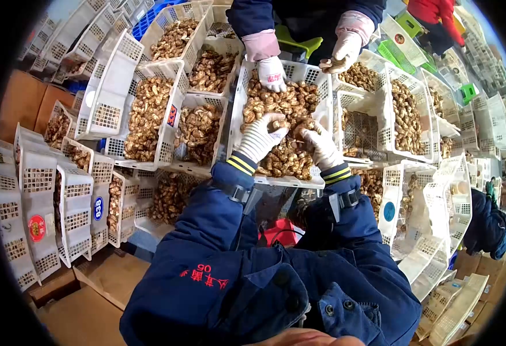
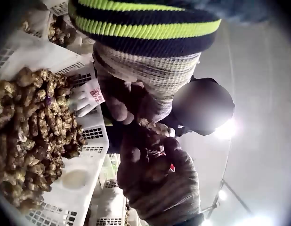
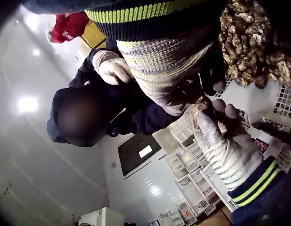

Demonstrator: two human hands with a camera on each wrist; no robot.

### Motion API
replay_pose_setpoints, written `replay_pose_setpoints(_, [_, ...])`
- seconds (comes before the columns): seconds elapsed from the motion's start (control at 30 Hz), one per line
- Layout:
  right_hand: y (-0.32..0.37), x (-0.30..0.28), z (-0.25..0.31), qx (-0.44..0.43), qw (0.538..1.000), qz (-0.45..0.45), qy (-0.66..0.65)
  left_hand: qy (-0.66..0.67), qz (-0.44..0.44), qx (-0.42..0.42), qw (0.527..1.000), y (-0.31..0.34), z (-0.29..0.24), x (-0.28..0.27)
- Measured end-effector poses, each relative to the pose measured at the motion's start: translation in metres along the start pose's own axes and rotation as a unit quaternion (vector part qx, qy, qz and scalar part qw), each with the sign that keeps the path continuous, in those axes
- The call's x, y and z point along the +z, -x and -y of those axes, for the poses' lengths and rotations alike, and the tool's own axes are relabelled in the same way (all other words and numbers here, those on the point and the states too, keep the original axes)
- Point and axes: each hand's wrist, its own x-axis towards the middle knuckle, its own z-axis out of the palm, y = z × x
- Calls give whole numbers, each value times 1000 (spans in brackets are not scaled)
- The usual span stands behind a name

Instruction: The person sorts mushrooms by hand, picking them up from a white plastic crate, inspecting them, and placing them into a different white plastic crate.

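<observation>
Two wrist views catch the pale ceiling [image 2: 258, 94] and its lights, which the head view totally misses. Head view's got the big spread of white crates [image 1: 106, 95] instead, plus the middle crate [image 1: 238, 109] under both hands, heaped with knobbly brown pieces [image 1: 285, 161]. Right hand [image 1: 320, 149] has its fingers curled round a darker piece [image 1: 305, 127] over the heap. Left hand [image 1: 260, 138] pinches a small piece [image 3: 198, 110], clearer in the right wrist view.
</observation>
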Motion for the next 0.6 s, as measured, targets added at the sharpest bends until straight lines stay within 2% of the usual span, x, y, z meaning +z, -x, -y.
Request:
replay_pose_setpoints(0.07, [1,2,3,5,1000,12,11,-88,-42,54,994,-10,25,0])
replay_pose_setpoints(0.13, [0,-1,2,18,998,5,58,-157,-61,92,981,-7,19,-2])
replay_pose_setpoints(0.27, [-11,-19,-11,23,991,-13,133,-137,-58,95,984,-5,17,-2])
replay_pose_setpoints(0.33, [-13,-22,-15,15,991,-20,129,-149,-57,96,983,-4,13,-3])
replay_pose_setpoints(0.43, [-10,-11,-9,19,993,-9,114,8,-12,2,1000,1,0,-3])
replay_pose_setpoints(0.5, [-6,-6,-7,24,993,30,110,40,14,-2,999,-1,7,1])
replay_pose_setpoints(0.6, [0,4,-2,7,991,42,129,62,29,-19,997,-4,14,4])
